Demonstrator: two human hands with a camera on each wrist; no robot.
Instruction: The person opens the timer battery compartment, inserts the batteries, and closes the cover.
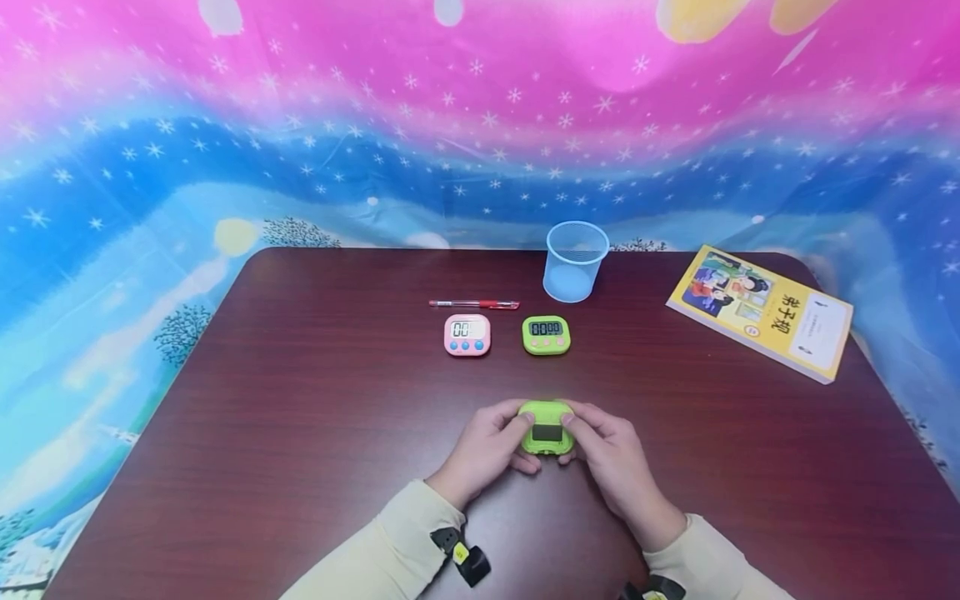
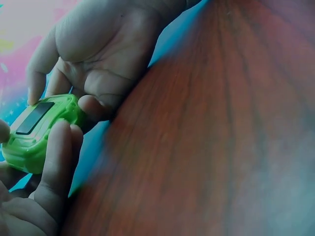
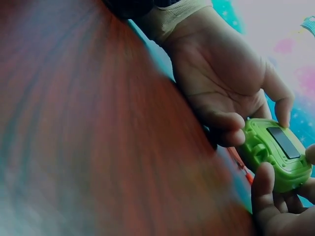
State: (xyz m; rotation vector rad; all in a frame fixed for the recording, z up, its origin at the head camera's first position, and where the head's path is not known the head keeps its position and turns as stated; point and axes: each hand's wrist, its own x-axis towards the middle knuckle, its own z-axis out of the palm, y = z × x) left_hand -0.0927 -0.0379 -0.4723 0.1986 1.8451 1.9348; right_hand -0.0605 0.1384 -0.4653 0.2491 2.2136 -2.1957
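Note:
Both hands hold a lime-green digital timer [image 1: 547, 410] near the front middle of the table. My left hand [image 1: 480, 450] grips its left side and my right hand [image 1: 618, 467] its right side, thumbs on the upward face and other fingers around the edges. A dark rectangular strip shows on that face of the timer [image 2: 34, 118], which looks like its back. In the right wrist view the timer [image 3: 280, 152] is tilted between the fingertips. Farther back lie a pink timer [image 1: 467, 345] and a second green timer [image 1: 547, 342], displays upward.
A red-and-clear pen [image 1: 474, 304] lies behind the pink timer. A blue mesh cup [image 1: 570, 283] stands at the back edge. At the right rear is a yellow book [image 1: 761, 312]. The dark wooden table [image 1: 300, 433] meets a patterned cloth backdrop [image 1: 480, 150].

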